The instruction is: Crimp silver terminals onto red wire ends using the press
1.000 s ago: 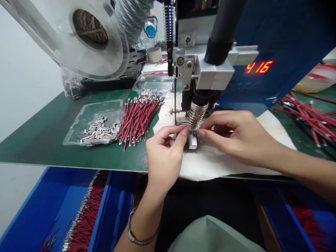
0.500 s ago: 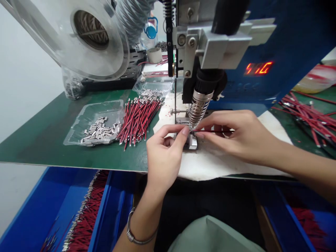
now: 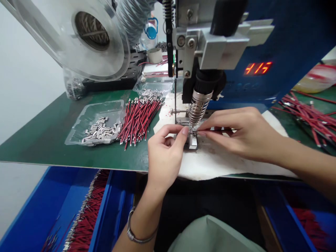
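Note:
My left hand [image 3: 168, 150] is closed in a pinch at the left of a small metal fixture [image 3: 193, 140]. A small silver metal part seems to be at its thumb and fingertip, mostly hidden. My right hand [image 3: 236, 134] comes in from the right, with thumb and fingers closed on a thin dark wire [image 3: 223, 130]. The wire's left end is hidden at the fingertips beside the fixture. Just above both sets of fingertips is the spring-wrapped soldering iron [image 3: 198, 106] of a bench machine, its tip pointing down between them.
Left on the green table [image 3: 34, 136] are a clear tray [image 3: 76, 129] of small silver parts and a pile of red-black wires [image 3: 140, 119]. More wires [image 3: 309, 119] lie right. A blue machine housing [image 3: 283, 42] stands behind; a blue bin [image 3: 39, 196] sits below.
My right hand has shifted slightly right, and less wire shows between its fingers. My left hand stays almost in place. The red digits on the machine's display have changed.

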Demonstrator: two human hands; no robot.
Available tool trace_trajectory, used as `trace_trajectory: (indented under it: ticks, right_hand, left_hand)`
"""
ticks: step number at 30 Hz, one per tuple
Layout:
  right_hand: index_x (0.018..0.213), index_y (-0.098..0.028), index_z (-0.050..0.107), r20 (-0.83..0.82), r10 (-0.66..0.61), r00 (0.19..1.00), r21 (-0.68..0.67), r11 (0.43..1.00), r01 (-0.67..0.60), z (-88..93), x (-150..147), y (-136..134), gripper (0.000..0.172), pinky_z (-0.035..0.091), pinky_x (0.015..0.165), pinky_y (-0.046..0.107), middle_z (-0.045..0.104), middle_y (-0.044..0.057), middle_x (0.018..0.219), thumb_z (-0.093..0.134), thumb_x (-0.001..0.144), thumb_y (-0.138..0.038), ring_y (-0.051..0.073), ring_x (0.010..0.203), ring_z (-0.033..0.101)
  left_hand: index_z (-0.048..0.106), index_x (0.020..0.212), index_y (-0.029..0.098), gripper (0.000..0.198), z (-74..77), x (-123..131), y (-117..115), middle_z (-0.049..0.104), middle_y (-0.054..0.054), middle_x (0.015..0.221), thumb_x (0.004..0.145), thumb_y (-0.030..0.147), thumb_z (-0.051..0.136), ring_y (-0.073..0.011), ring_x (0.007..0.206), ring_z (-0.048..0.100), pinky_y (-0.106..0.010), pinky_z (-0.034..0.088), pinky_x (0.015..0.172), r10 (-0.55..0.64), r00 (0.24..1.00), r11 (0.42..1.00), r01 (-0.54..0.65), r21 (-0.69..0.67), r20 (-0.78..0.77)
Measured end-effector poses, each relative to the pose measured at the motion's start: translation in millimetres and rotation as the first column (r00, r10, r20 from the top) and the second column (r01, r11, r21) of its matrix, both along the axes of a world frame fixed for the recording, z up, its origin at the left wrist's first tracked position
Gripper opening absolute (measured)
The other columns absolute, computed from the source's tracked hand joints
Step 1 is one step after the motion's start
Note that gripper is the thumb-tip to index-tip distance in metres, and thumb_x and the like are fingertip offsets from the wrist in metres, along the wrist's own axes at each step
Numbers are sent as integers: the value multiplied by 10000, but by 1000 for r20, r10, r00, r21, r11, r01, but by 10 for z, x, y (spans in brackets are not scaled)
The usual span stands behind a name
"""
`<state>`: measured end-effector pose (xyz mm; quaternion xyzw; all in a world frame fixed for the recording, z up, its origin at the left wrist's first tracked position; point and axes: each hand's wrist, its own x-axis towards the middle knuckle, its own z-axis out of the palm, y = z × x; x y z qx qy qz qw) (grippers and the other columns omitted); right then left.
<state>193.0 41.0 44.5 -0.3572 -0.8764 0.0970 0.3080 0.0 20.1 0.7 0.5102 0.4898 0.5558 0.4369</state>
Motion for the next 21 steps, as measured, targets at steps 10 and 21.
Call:
trace_trajectory:
  ticks: [10, 21]
  right_hand:
    - [953, -236, 796, 13, 31, 999, -2, 1000, -31, -3, 22, 5, 207, 486, 618, 326, 753, 55, 880, 589, 962, -243, 189, 710, 675]
    - [979, -212, 792, 41, 53, 998, 38, 998, -55, -20, 34, 13, 213, 495, 644, 315, 754, 71, 923, 579, 978, -227, 189, 750, 691]
  left_hand:
    - [752, 860, 166, 278, 2, 5, -5, 712, -29, 807, 828, 442, 772, -66, 626, 570, -160, 413, 541, 11, 1000, 1000, -11, -3, -8]
    - [553, 910, 202, 320, -41, 19, 31, 637, 24, 814, 908, 505, 659, -4, 438, 375, -169, 264, 394, -20, 970, 999, 12, 33, 243]
